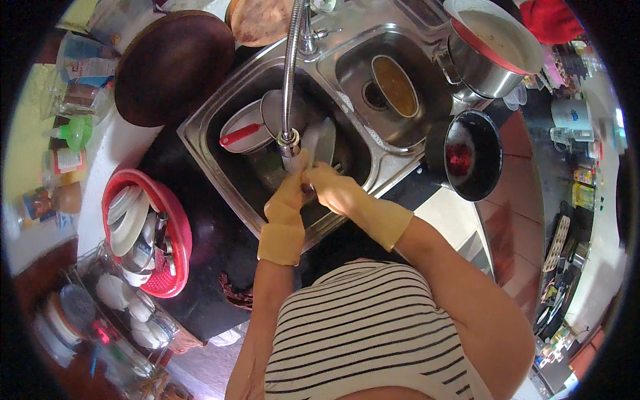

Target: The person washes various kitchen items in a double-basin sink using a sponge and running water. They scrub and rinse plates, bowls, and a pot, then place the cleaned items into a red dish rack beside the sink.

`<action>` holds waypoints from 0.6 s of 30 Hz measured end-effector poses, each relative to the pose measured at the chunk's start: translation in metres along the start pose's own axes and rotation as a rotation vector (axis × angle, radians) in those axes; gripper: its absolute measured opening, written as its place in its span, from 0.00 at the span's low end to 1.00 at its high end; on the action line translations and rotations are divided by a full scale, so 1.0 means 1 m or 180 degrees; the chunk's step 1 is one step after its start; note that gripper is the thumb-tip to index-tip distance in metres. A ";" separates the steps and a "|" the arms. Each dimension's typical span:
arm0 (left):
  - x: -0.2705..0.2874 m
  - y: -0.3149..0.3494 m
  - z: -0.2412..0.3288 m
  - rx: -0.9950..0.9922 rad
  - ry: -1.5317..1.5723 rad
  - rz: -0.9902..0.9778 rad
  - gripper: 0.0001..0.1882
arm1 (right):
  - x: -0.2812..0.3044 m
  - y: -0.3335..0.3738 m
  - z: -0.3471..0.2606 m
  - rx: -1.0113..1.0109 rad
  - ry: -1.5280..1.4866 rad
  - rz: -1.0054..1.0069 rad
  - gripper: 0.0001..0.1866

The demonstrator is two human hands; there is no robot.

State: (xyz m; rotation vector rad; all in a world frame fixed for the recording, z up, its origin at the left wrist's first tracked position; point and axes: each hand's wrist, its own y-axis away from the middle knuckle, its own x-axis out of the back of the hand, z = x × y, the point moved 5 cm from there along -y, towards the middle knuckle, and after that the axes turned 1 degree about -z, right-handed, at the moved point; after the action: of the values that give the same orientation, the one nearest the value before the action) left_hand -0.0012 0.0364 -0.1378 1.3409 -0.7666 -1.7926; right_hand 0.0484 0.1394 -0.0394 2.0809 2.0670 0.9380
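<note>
Both my hands wear yellow rubber gloves and meet over the left sink basin [230,183], just below the spray head of the flexible metal faucet [288,143]. My left hand [288,197] is closed, its fingertips close beneath the spray head. Beside it my right hand [331,189] is also closed, touching or nearly touching the left. A small dark bit shows between the gloves, but what they grip is hidden. Behind them in the basin stands a pale, translucent piece [325,141]. A white dish [248,141] lies farther left, with a red-handled utensil [241,134] across it.
An oval dish of brownish liquid [395,85] sits in the right basin. Right of the sink are a large steel pot [480,70] and a black pan [475,157]. A red basket [180,230] of dishes stands left, below a big dark round board [175,69].
</note>
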 end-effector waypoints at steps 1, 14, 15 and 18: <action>-0.010 -0.002 -0.001 0.0031 -0.0078 0.0028 0.36 | -0.002 -0.011 0.017 -0.0445 -0.0618 0.0032 0.18; -0.062 0.034 0.052 -0.1177 -0.2728 0.0438 0.35 | -0.016 -0.027 0.012 -0.0488 0.0756 -0.0487 0.23; -0.062 0.031 0.059 -0.0959 -0.3230 0.0474 0.37 | -0.019 -0.027 0.011 -0.0167 0.0518 -0.0414 0.23; -0.054 0.033 0.076 -0.0370 -0.3784 0.1323 0.35 | -0.022 -0.025 0.006 0.0365 0.0108 -0.0161 0.20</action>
State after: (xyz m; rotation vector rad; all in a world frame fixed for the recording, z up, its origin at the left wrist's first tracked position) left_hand -0.0580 0.0665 -0.0626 -0.1198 -1.3670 -2.1204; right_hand 0.0310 0.1234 -0.0638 2.0686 2.2294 0.8738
